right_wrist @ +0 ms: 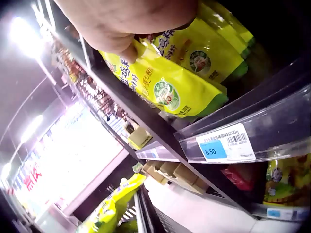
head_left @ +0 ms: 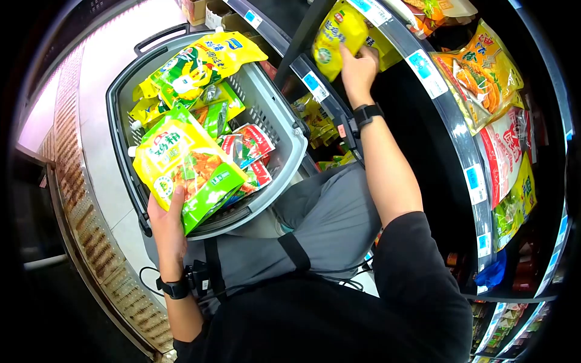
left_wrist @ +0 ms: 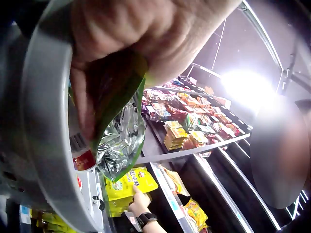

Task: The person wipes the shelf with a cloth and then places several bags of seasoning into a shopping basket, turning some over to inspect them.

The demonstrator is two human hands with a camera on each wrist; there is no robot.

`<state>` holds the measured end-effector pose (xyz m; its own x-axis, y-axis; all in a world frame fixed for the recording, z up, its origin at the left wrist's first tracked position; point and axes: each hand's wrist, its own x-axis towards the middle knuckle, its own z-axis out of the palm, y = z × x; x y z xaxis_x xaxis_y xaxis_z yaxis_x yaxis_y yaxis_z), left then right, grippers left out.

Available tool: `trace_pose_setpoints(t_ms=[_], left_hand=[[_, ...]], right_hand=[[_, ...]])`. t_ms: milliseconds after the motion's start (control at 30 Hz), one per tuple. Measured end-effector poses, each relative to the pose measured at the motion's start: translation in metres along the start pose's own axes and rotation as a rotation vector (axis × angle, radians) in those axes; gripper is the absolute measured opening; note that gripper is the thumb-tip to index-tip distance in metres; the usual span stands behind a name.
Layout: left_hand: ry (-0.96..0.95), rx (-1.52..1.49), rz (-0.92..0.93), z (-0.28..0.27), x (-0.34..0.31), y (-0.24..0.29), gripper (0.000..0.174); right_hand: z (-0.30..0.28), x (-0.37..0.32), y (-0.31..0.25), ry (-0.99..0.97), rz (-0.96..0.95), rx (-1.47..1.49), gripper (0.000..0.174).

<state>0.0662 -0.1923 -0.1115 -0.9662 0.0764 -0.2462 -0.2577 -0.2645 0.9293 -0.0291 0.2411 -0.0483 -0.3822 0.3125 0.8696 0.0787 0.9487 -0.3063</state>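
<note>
My left hand (head_left: 167, 228) holds a yellow and green seasoning pouch (head_left: 172, 151) by its lower edge, the thumb lying over its front. The pouch is tilted over the near left side of a grey shopping basket (head_left: 293, 158). In the left wrist view its silvery and green side (left_wrist: 121, 138) hangs beside the basket rim. At the shelf, my right hand (head_left: 361, 71) pinches the top of a yellow pouch (right_wrist: 160, 87). Similar yellow pouches (right_wrist: 206, 56) stand right behind that one. Part of the pinching fingers is hidden in the right wrist view.
Inside the basket lie a large yellow bag (head_left: 206, 60) and red-and-green packets (head_left: 248, 145). A shelf edge with price tags (head_left: 426, 72) curves along the right, with orange bags (head_left: 481, 78) beyond it. Small cardboard boxes (head_left: 193, 11) stand past the basket's far end.
</note>
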Motion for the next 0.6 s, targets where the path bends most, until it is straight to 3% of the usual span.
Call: trace_pose_setpoints(t_ms=[33, 67, 133, 200, 267, 300, 367, 400, 500, 533, 600], left_hand=[[-0.003, -0.002, -0.003, 0.002, 0.0, 0.001, 0.037], [0.0, -0.005, 0.004, 0.003, -0.001, 0.002, 0.037], [0.0, -0.009, 0.005, 0.004, -0.002, 0.002, 0.036], [0.017, 0.046, 0.015, 0.001, -0.002, 0.001, 0.036], [-0.012, 0.078, -0.016, -0.003, -0.001, -0.002, 0.042], [-0.01, 0.08, 0.0, -0.002, -0.001, -0.002, 0.041], [-0.012, 0.066, 0.025, 0.0, -0.001, -0.002, 0.04], [-0.012, 0.066, 0.025, 0.0, -0.002, -0.002, 0.04], [0.007, 0.069, 0.028, 0.001, -0.001, 0.0, 0.038], [0.012, 0.055, 0.032, 0.001, -0.001, -0.001, 0.038], [0.011, 0.038, 0.031, 0.0, 0.0, -0.003, 0.038]], right_hand=[[0.006, -0.003, -0.005, -0.071, 0.12, 0.186, 0.02], [0.001, -0.002, -0.016, -0.134, 0.1, 0.074, 0.02], [0.007, -0.006, -0.015, -0.218, 0.286, 0.294, 0.019], [0.007, -0.011, -0.016, -0.192, 0.256, 0.351, 0.019], [0.002, -0.015, -0.015, -0.259, 0.389, 0.53, 0.023], [0.0, -0.014, -0.01, -0.258, 0.389, 0.527, 0.023], [-0.011, -0.01, 0.0, -0.007, 0.167, -0.058, 0.029], [-0.014, -0.008, 0.0, -0.071, 0.29, 0.135, 0.035], [-0.025, 0.009, -0.001, 0.067, 0.468, 0.106, 0.04], [-0.023, 0.01, 0.009, 0.075, 0.476, 0.1, 0.04], [-0.018, 0.014, 0.021, -0.128, 0.302, 0.243, 0.036]])
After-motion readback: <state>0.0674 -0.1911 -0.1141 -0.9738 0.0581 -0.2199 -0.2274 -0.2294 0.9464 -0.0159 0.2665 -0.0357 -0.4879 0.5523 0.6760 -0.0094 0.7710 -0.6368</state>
